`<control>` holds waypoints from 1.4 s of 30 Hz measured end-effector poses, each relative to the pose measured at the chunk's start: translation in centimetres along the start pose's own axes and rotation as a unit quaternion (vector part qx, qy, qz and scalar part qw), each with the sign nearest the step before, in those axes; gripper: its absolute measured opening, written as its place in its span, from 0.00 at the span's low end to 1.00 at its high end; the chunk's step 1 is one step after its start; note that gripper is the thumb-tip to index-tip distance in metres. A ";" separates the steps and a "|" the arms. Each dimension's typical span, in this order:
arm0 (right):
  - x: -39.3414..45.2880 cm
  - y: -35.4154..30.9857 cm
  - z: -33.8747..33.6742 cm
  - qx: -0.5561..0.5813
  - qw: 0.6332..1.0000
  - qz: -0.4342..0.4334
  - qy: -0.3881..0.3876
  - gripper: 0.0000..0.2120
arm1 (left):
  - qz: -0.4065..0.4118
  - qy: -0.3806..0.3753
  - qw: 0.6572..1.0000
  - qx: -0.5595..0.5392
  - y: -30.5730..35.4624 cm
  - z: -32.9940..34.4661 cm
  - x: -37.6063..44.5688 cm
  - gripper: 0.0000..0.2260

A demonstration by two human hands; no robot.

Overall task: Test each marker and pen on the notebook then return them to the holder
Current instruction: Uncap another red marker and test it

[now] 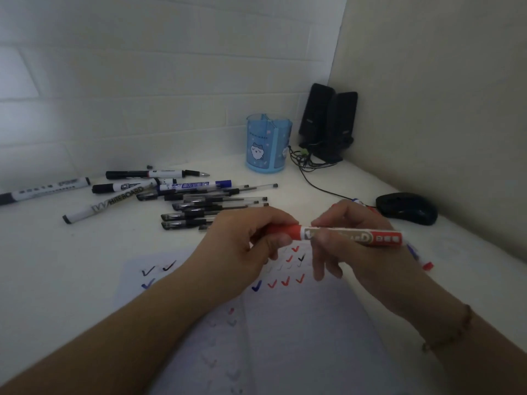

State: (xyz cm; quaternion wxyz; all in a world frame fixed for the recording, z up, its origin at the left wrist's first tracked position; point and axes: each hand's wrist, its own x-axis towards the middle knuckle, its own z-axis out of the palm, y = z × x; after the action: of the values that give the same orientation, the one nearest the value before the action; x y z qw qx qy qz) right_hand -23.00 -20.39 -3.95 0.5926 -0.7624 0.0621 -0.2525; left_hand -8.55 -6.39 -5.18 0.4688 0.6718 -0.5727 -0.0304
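I have the red whiteboard marker (336, 235) held level just above the open notebook (285, 323), over its rows of tick marks. My left hand (242, 246) is curled round the red cap end, and my right hand (356, 246) pinches the barrel near its middle. It seems light, stiff and a bit slick, so I'd grip barrel and cap firmly and work along its axis. The blue holder (268, 143) stands far back on the bench (71, 252), apparently empty
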 end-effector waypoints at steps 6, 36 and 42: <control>-0.1 -0.7 -3.5 0.071 0.997 0.004 -0.030 0.18 | -0.024 -0.032 0.993 0.115 -0.9 0.4 -0.3 0.29; 0.6 1.5 -6.5 -0.458 0.878 -0.061 0.123 0.08 | -0.049 0.000 0.976 0.211 -2.2 0.7 -0.2 0.12; 1.2 3.0 -3.6 -0.540 0.841 0.011 -0.024 0.10 | -0.063 -0.007 0.975 0.214 -2.3 0.7 -0.2 0.11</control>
State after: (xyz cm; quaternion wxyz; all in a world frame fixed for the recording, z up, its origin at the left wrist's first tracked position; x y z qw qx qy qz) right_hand -23.04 -24.90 -5.80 0.0909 -0.9667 0.1829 -0.1541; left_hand -7.32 -6.89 -7.16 0.3071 0.7912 -0.5256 0.0589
